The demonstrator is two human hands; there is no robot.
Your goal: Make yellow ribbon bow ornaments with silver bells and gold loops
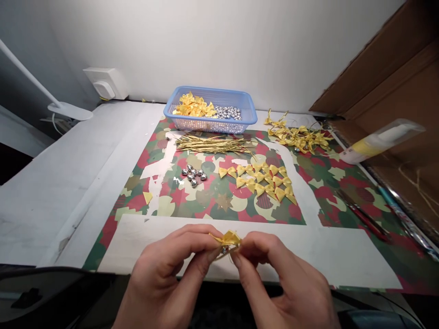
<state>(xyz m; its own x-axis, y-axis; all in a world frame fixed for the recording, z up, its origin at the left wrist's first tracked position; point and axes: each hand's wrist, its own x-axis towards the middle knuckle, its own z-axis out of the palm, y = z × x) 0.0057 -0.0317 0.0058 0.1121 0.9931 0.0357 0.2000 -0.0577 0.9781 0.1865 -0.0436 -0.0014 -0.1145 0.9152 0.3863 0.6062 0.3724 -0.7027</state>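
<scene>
Between my two hands, above the table's front edge, is a yellow ribbon bow [230, 238] with a small silver bell [224, 250] under it. My left hand [178, 269] pinches the bow's left side between thumb and index finger. On the other side, my right hand [274, 274] pinches the right end, where a thin gold tie [233, 259] shows close to the fingertips. Beyond the hands lie several loose silver bells [194, 174] and rows of yellow bows [262, 179]. Farther back is a bundle of gold twist ties [212, 144].
A blue basket [210, 125] with bows and bells stands by the wall. At right are a pile of bows with ties [298, 138], a bottle [380, 140], red-handled tweezers or scissors [366, 217] and a cardboard box [394, 82]. A white lamp [70, 110] stands left.
</scene>
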